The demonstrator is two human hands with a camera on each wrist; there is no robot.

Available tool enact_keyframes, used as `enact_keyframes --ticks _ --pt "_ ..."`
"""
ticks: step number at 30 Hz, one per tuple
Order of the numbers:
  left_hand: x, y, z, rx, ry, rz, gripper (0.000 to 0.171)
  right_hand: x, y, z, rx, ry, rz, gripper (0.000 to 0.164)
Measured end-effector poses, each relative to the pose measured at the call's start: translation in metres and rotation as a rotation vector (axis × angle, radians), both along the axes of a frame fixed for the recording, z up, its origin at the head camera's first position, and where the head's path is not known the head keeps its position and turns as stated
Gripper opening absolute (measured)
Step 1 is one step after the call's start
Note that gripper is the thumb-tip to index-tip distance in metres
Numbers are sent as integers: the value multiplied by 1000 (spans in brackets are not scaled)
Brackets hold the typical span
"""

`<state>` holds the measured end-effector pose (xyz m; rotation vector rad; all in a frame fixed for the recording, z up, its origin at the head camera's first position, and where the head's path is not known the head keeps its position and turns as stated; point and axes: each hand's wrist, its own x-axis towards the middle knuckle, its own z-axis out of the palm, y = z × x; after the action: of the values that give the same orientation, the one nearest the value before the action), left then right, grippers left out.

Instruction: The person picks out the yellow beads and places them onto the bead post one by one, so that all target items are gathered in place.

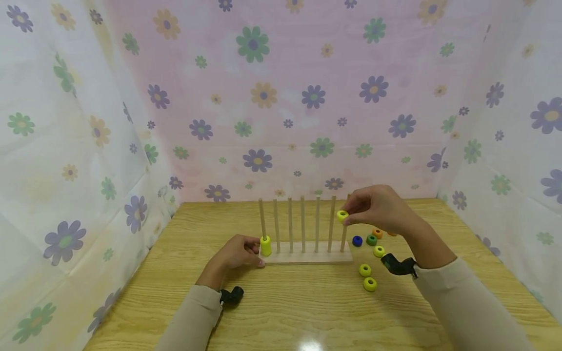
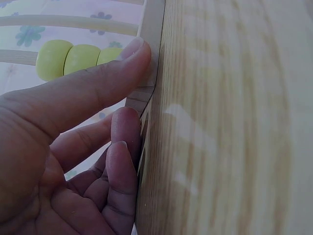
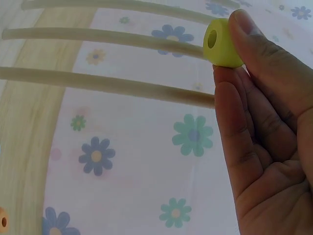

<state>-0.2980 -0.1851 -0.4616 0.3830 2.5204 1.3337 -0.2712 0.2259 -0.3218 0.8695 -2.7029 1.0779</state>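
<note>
A wooden peg rack [image 1: 303,260] with several upright pegs stands on the table. Yellow beads [image 1: 265,246] are stacked on its leftmost peg; the left wrist view shows three of these stacked beads [image 2: 81,59]. My left hand [image 1: 238,252] grips the rack's left end, thumb on the front edge of the base and fingers around the side. Between thumb and fingertips, my right hand [image 1: 381,208] pinches a yellow bead [image 1: 342,216], raised near the tops of the rightmost pegs. In the right wrist view the held bead [image 3: 222,43] shows its hole facing the rack's side.
Right of the rack lie loose beads: a blue bead [image 1: 357,241], a green bead [image 1: 371,240], an orange bead [image 1: 377,233] and several yellow beads [image 1: 370,284]. Flowered cloth [image 1: 281,97] surrounds the wooden table [image 1: 281,307] at the back and sides.
</note>
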Motion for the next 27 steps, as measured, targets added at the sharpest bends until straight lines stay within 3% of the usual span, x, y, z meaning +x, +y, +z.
enact_keyframes --ticks 9,27 --pt "0 0 -1 16 0 2 64 -1 -10 3 -36 -7 32 18" --pt "1 1 -1 -10 17 -3 63 0 -29 10 -15 23 -3 15"
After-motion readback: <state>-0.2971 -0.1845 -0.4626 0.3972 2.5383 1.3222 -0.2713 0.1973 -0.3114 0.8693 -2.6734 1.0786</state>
